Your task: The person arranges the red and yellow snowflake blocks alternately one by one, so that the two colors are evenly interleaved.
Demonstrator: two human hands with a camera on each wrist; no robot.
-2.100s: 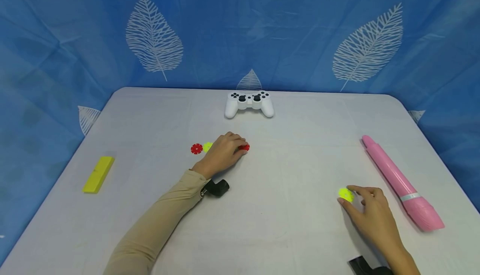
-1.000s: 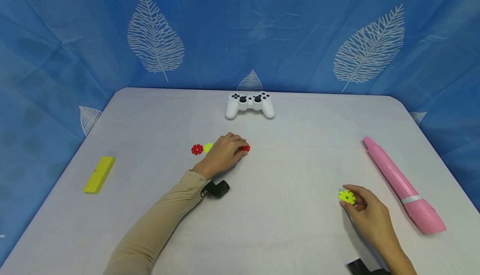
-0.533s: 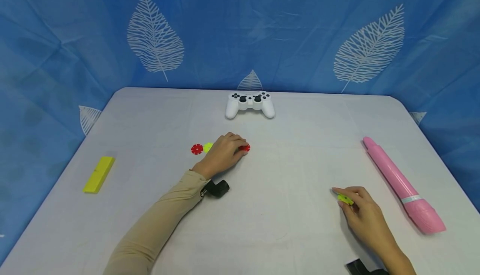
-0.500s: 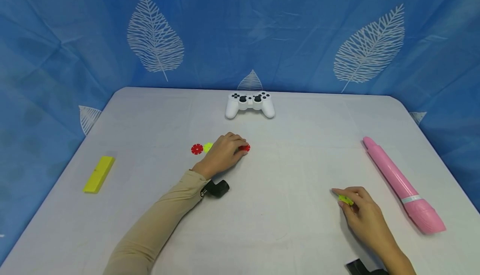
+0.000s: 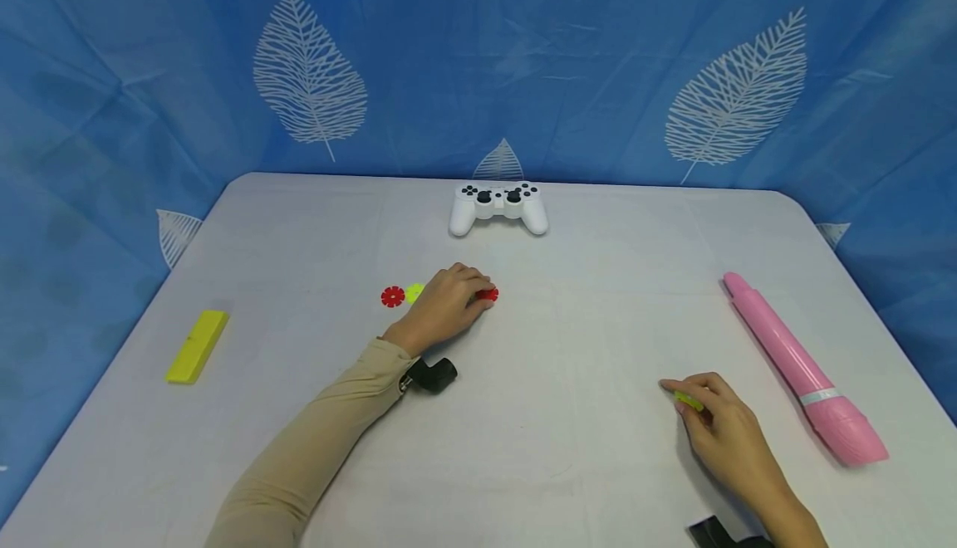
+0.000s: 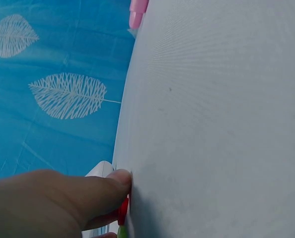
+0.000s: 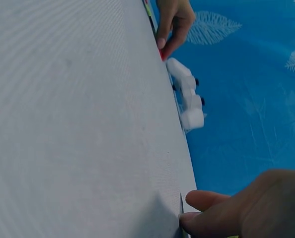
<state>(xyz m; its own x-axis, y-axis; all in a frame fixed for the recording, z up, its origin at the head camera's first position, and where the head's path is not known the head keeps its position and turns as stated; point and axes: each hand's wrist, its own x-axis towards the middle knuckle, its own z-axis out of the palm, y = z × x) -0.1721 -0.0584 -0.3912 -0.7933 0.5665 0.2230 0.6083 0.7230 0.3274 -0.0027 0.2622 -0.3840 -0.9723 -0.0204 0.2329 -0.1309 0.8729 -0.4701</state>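
In the head view my left hand (image 5: pixel 446 303) pinches a red notched interlocking disc (image 5: pixel 489 294) at the right end of a row on the table. At the row's left end show another red disc (image 5: pixel 392 296) and a yellow-green disc (image 5: pixel 414 292); my hand covers whatever lies between. The left wrist view has the thumb over the red disc (image 6: pixel 123 210), with a bit of green below. At the right, my right hand (image 5: pixel 728 432) holds a yellow-green interlocking disc (image 5: pixel 689 401) between thumb and fingers, mostly hidden and tilted. A thin grey edge (image 7: pixel 182 213) shows at its fingertips.
A white game controller (image 5: pixel 498 209) lies at the table's far edge. To the right is a long pink item (image 5: pixel 785 349) like a folded umbrella. A yellow block (image 5: pixel 197 347) lies far left. Behind the white table (image 5: pixel 568 465) hangs a blue curtain (image 5: pixel 508 58).
My right hand has turned the yellow-green disc from face-on to nearly edge-on, its index finger reaching further left over it. My left hand has stayed in place on the red disc.
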